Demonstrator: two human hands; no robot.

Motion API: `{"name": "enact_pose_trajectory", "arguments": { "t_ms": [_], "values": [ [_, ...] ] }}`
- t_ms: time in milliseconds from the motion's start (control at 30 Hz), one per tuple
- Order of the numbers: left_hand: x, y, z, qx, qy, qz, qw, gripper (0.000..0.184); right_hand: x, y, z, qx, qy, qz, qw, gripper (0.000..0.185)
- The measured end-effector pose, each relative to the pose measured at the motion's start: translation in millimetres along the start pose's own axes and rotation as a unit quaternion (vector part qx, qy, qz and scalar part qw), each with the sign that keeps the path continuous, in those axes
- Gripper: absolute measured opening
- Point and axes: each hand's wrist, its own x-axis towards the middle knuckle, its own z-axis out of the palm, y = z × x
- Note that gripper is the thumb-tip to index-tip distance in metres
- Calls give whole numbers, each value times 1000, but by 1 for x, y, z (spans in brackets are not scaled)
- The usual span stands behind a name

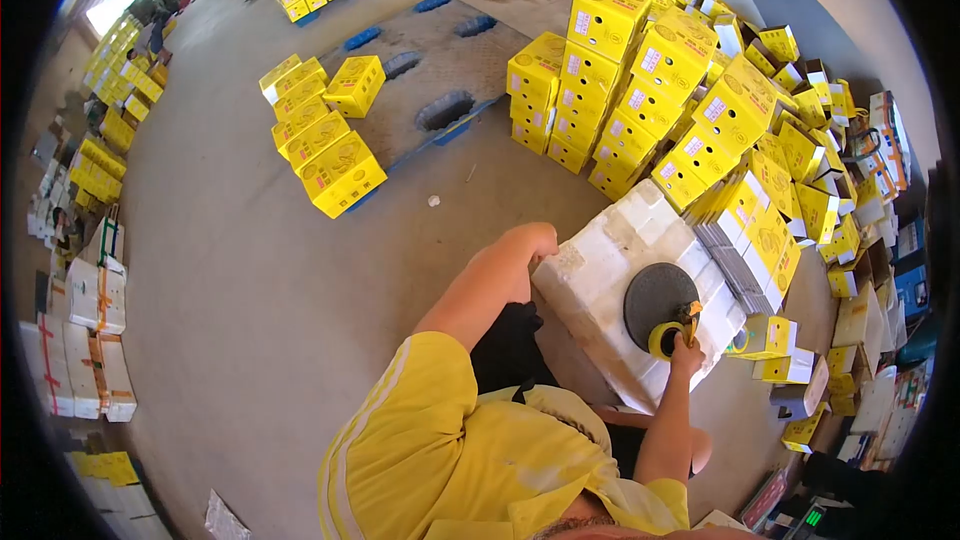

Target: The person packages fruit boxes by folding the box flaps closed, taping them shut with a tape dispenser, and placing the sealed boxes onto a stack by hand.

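Note:
A white foam box stands tilted in view in front of my body, with a dark round disc on its top. In my right hand is a yellow tape dispenser with a roll of tape, held over the near edge of the disc. My left hand is at the left corner of the foam box; its fingers are mostly hidden, so I cannot tell how they are closed. Beside the box on the right lies a stack of flattened yellow-and-white cartons.
Stacked yellow cartons rise beyond the box, with a loose carton heap to their right. Several cartons stand by a blue pallet ahead on the left. White foam boxes line the far left. A lit green display is at bottom right.

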Motion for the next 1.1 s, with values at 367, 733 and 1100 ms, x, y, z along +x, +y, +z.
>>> {"name": "enact_pose_trajectory", "arguments": {
  "t_ms": [367, 733, 1100],
  "values": [
    [-35, -1, 5, -54, 206, 173, 961, 28, -72, 95, -165, 38, -8, -75, 996, 33],
    [-34, 27, -9, 7, 112, 171, 979, 26, -103, 122, -162, -16, -33, 17, 999, 39],
    [-97, -17, -12, 302, 208, 492, 789, 36, -123, 158, -179, 83, -64, -211, 972, 32]
  ]
}}
